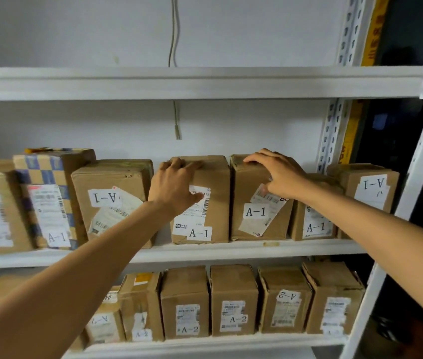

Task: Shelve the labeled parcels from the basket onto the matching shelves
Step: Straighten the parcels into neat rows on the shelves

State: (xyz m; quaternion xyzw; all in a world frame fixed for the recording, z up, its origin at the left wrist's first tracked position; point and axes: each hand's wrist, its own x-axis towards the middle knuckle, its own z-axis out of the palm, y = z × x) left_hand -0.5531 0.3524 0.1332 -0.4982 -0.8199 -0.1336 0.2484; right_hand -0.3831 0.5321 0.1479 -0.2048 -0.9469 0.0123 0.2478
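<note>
- On the middle shelf, right of its centre, the left hand was extended from the lower left on a long, straight arm. Its fingers were curled over the top left corner of the middle parcel, gripping it, and the thumb lay on the front face by the shipping label.
- At the same shelf, the right hand was extended from the right with the wrist bent. It gripped the top front edge of the neighbouring parcel, fingers over the top and thumb against the front.
- White metal shelving stood against a pale wall, down which a thin cable hung behind the upper shelf. A perforated upright framed the right side.
- Brown cartons marked "A-1" lined the middle shelf, among them a checkered parcel near its left end. Cartons marked "A-2" filled the lower shelf.
- Both gripped parcels stood upright at the middle shelf's front edge, just beside each other, each showing an "A-1" tag below the hand that held it.
</note>
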